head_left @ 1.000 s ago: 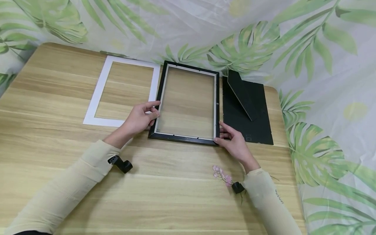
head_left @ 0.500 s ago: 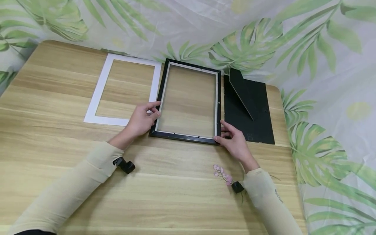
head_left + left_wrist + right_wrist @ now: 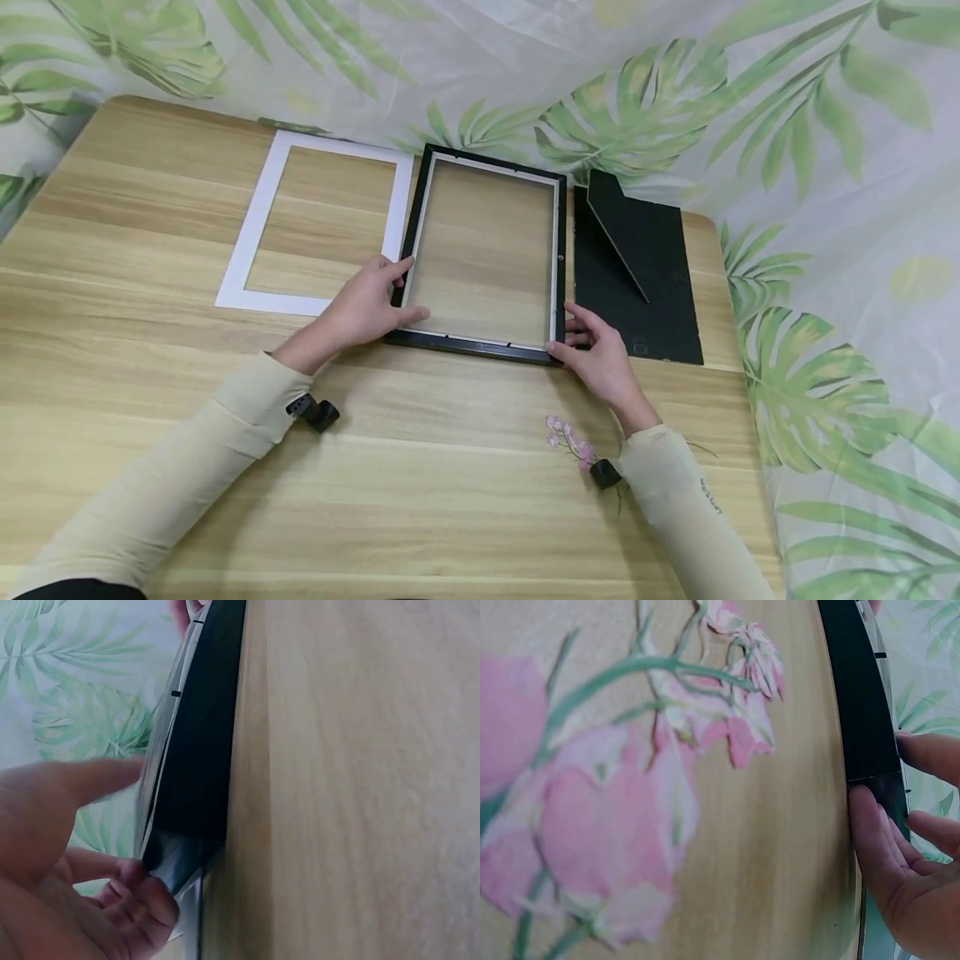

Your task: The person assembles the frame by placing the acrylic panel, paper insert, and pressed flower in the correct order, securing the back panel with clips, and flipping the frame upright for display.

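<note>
1 frame [image 3: 480, 347] sits between the mat [image 3: 255, 225] and the backing [image 3: 663, 275], perhaps for easy reach. The left hand [image 3: 363, 304] curls fingers round its left edge, thumb spread over the pane [image 3: 483, 242]; the right hand [image 3: 603, 362] grips its lower right corner, presumably to steady it.

The left hand [image 3: 366, 304] touches and right hand [image 3: 601, 358] grips the black frame [image 3: 480, 347]
</note>
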`<action>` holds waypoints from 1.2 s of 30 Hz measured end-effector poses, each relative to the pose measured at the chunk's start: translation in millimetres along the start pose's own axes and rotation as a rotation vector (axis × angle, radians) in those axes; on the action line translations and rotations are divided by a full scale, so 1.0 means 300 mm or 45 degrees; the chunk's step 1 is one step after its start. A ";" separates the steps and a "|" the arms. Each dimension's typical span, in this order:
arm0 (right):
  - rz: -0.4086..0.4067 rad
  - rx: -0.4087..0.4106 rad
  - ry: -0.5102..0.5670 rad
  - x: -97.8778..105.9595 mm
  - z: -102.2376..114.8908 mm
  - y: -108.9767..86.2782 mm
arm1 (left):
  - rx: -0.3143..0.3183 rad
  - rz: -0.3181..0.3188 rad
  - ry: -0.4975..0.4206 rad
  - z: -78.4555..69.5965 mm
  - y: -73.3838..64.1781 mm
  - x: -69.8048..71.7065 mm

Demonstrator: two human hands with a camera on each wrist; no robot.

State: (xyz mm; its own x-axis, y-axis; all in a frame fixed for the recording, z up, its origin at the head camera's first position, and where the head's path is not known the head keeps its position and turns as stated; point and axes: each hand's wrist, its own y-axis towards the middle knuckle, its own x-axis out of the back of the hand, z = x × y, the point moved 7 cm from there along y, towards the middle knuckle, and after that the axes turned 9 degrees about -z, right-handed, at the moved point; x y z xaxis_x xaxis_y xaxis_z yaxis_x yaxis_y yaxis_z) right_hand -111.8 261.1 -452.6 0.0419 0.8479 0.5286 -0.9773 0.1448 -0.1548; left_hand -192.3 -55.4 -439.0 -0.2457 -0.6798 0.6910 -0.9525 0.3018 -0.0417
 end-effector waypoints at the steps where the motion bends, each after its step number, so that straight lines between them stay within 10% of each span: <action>1: -0.005 0.002 0.000 -0.001 0.001 0.001 | 0.013 0.023 0.026 0.001 -0.003 -0.003; 27: -0.070 -0.001 -0.060 0.000 0.009 0.014 | 0.013 0.006 0.262 -0.046 -0.022 -0.043; 36: -0.053 0.001 -0.078 -0.007 0.017 0.021 | -0.377 -0.127 0.357 -0.156 -0.013 -0.070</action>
State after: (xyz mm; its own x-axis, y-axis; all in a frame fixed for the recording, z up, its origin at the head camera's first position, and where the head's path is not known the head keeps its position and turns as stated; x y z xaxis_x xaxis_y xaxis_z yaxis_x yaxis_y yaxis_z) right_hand -119.1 257.7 -450.2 0.0699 0.8082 0.5848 -0.9751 0.1789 -0.1308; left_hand -174.9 -10.9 -419.6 -0.0572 -0.5196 0.8525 -0.8661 0.4505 0.2165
